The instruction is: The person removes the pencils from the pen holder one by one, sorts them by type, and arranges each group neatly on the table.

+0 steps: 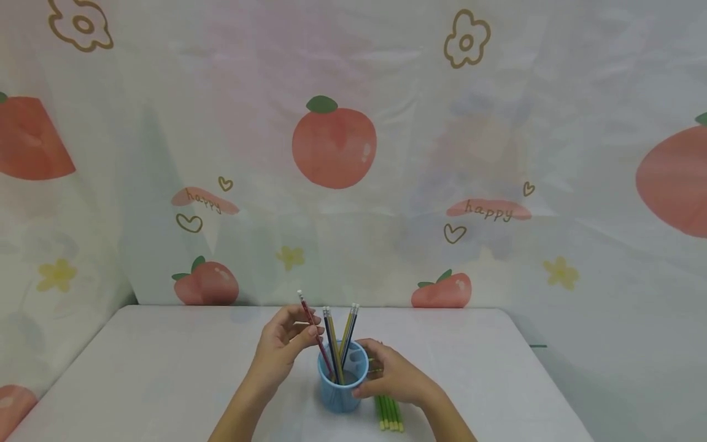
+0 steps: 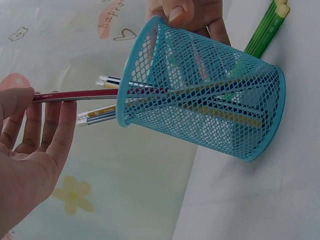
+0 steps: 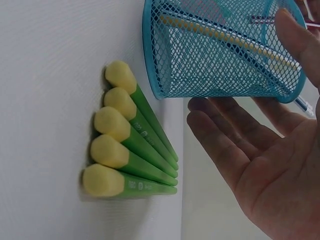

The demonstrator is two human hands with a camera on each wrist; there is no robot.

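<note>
Slim dark-red pencil with a white eraser tip (image 2: 85,94): slants down through the open mouth of a round, light-blue mesh cup (image 1: 338,399), lower end inside, eraser end well above the rim. Pinched along its upper part between the thumb and fingertips of the left hand (image 1: 282,344), just beyond the cup's left edge. Shares the cup with several dark-blue and yellow pencils (image 1: 349,329), white-tipped too, crossing one another inside and leaning to different sides, with their upper ends above the rim.

Gripped from the right, that same cup, by the right hand (image 1: 397,377): thumb against the mesh near the rim on the near side, fingers along the far side, partly hidden behind the wall. Set upright on a white tabletop (image 1: 182,374).

Seen close in the right wrist view, beside the cup's base: five green pencils with blunt pale-yellow ends (image 3: 147,152), lying side by side on the tabletop, yellow ends facing the camera. Partly covered by the right hand in the head view.

Hung behind the tabletop: a pale cloth backdrop (image 1: 381,80), printed with red fruit, yellow flowers, outlined hearts and the word "happy".
</note>
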